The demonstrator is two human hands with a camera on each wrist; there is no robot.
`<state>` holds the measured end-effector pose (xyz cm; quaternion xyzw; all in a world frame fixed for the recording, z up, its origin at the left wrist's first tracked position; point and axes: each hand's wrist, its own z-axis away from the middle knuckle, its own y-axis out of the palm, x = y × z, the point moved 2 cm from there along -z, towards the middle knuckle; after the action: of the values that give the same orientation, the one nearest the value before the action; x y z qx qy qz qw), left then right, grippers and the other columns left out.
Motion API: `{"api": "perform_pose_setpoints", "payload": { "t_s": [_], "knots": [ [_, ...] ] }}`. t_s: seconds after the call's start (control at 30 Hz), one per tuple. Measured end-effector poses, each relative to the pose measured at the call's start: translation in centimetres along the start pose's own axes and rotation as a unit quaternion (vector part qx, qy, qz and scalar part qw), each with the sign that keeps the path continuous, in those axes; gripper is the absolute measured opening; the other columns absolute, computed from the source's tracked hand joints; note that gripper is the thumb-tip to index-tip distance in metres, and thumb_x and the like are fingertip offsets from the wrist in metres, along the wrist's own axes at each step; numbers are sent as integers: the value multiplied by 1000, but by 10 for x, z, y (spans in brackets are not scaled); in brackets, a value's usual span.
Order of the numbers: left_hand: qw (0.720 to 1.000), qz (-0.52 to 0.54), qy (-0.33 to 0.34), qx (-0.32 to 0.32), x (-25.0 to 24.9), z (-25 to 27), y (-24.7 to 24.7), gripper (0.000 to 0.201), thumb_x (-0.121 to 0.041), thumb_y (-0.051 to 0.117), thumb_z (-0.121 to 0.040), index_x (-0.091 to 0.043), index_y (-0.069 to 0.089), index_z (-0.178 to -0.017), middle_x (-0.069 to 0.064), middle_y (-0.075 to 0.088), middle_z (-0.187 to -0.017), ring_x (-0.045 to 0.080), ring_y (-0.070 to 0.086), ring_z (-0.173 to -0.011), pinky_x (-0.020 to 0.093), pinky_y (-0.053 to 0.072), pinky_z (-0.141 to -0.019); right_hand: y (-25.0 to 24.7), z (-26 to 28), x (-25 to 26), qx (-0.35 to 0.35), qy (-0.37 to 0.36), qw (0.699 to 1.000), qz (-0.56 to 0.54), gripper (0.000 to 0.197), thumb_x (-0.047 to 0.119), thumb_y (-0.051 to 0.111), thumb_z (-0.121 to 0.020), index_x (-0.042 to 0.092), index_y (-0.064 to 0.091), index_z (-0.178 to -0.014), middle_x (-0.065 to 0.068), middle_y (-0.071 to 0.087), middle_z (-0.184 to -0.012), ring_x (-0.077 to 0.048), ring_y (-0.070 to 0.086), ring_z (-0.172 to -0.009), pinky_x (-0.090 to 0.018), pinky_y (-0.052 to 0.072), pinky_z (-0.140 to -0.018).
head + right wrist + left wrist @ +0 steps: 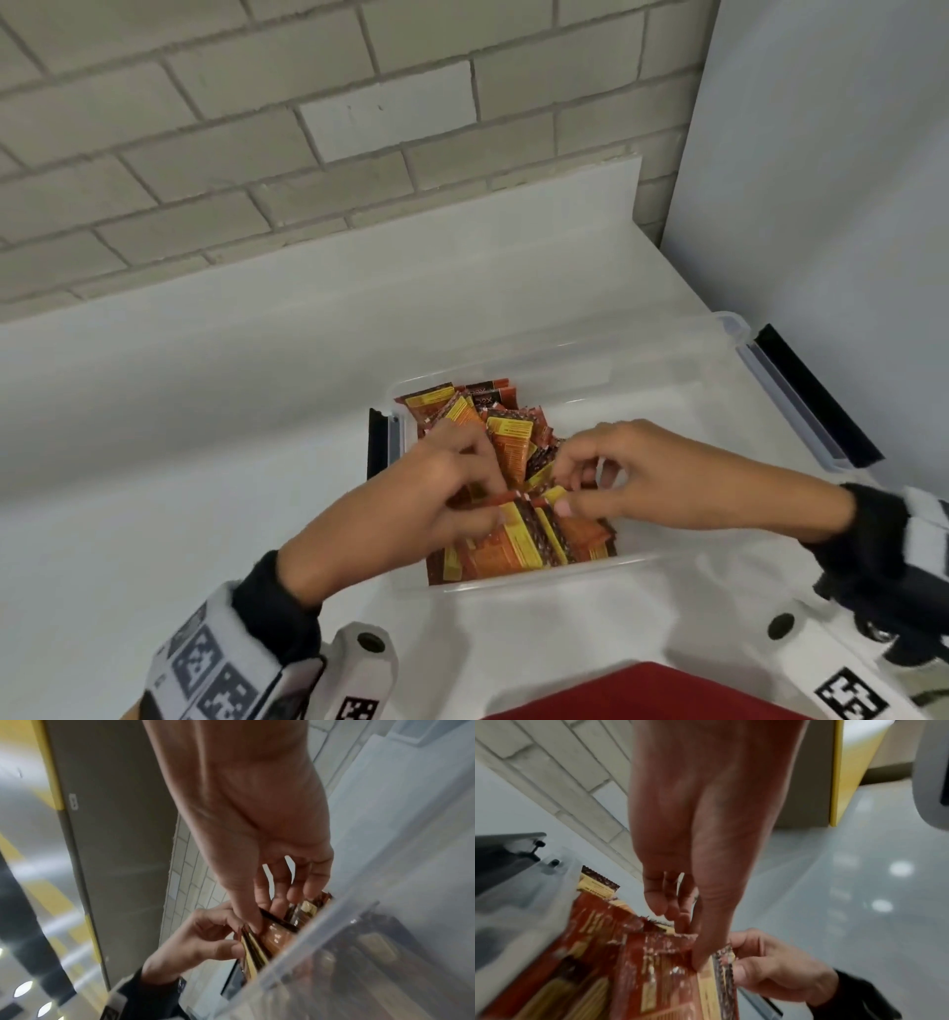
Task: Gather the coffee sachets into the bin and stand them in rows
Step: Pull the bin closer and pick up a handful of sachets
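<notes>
In the lower middle of the head view the left hand point(452, 493) and right hand point(616, 483) pinch opposite ends of a sachet point(518, 497), its length running left to right inside the clear bin point(518, 583); the bin's right half looks free for rows

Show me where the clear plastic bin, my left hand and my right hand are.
Clear plastic bin point(513, 583), head view, near rim.
Left hand point(436, 488), head view, back of hand.
Right hand point(662, 473), head view, back of hand.
</notes>
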<state>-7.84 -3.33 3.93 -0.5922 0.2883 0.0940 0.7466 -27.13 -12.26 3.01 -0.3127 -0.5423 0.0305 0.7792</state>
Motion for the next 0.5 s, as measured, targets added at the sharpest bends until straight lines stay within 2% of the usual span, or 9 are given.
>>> {"api": "perform_pose_setpoints", "payload": {
  "t_s": [0.07, 0.13, 0.2, 0.27, 0.3, 0.37, 0.43, 0.5],
  "knots": [
    [996, 70, -12, -48, -3, -1, -11, 10, -39, 63, -90, -31, 58, -86, -18, 57, -91, 2, 56, -90, 17, 45, -78, -6, 1, 4, -10, -1, 995, -101, 6, 33, 63, -89, 29, 60, -87, 9, 63, -83, 2, 58, -76, -20, 48, -79],
    [986, 148, -32, -75, -8, -5, -22, 8, -29, 60, -94, -25, 54, -90, -11, 64, -84, 6, 64, -79, 23, 51, -70, -9, 0, 7, -14, 5, 978, -207, 12, 37, 53, -91, 25, 53, -92, 6, 66, -84, -6, 61, -83, -28, 50, -85],
    [981, 173, -40, -85, -14, -13, -31, 7, -28, 55, -95, -25, 49, -94, -7, 69, -86, 10, 66, -78, 30, 55, -69, -11, -1, 13, -27, 21, 956, -292, 23, 40, 45, -92, 18, 48, -98, 5, 69, -87, -8, 64, -89, -37, 53, -91],
    [978, 182, -45, -90, -18, -23, -38, 7, -28, 53, -96, -23, 48, -98, -4, 72, -90, 12, 68, -79, 34, 57, -70, -13, -3, 19, -33, 21, 926, -374, 37, 43, 42, -92, 11, 45, -111, -1, 70, -103, -14, 66, -103, -44, 54, -92],
    [977, 185, -44, -94, -20, -29, -42, 7, -27, 53, -96, -22, 48, -99, -3, 73, -92, 13, 69, -79, 35, 58, -69, -14, -4, 21, -35, 15, 917, -397, 43, 46, 42, -91, 13, 43, -118, -1, 69, -109, -17, 66, -107, -46, 54, -91],
    [977, 182, -38, -105, -23, -42, -51, 8, -24, 55, -95, -23, 50, -100, -2, 73, -91, 12, 69, -78, 35, 58, -66, -16, -6, 24, -51, -3, 917, -396, 48, 46, 47, -87, 18, 40, -125, 2, 69, -111, -18, 66, -107, -45, 55, -88],
    [974, 194, -30, -117, -27, -53, -59, 12, -23, 57, -95, -21, 52, -106, 0, 72, -90, 9, 69, -75, 26, 55, -59, -22, -9, 23, -95, -11, 922, -374, 43, 33, 55, -88, 20, 38, -126, -2, 67, -112, -20, 67, -103, -41, 57, -83],
    [958, 247, -23, -144, -31, -64, -66, 28, -28, 60, -91, -17, 51, -115, 4, 71, -93, 12, 70, -74, 21, 53, -61, -33, -12, 22, -150, -19, 901, -406, 41, 18, 56, -90, 22, 37, -127, -6, 64, -116, -21, 69, -98, -36, 57, -75]
  ]
}}
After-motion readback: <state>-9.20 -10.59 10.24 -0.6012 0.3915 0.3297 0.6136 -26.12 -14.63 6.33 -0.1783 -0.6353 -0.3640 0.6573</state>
